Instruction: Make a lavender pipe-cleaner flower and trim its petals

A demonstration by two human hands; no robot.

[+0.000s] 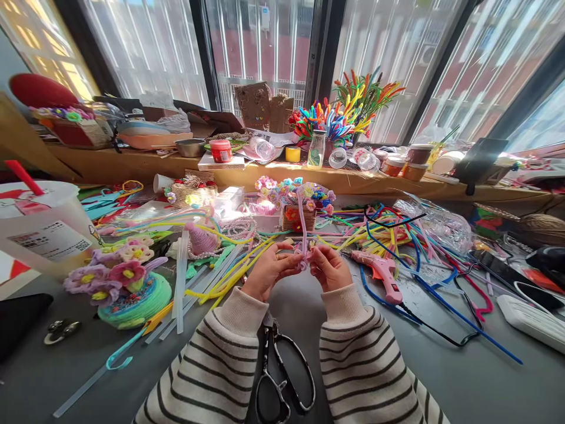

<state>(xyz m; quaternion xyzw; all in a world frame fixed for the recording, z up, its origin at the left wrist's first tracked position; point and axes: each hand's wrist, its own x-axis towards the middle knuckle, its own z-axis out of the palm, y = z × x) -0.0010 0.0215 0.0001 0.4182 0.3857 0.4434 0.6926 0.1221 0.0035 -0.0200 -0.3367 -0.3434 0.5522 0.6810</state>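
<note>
Both hands meet over the middle of the table, fingers pinched round one pale purple pipe cleaner (302,219). Its long free end stands upright, while small loops are bent at its lower end. My left hand (274,266) grips the looped part from the left. From the right, my right hand (330,268) pinches the same loops; its fingertips partly hide what they hold. Black-handled scissors (286,377) lie between my forearms, blades hidden under the left sleeve. A pink glue gun (383,275) rests just right of my right hand.
Yellow pipe cleaners (220,288) and clear glue sticks (181,282) lie to the left. A crocheted flower piece (128,288) and a drink cup (39,227) stand farther left. Behind is a flower-filled basket (296,217). Tangled blue pipe cleaners (463,321) and a cord spread right.
</note>
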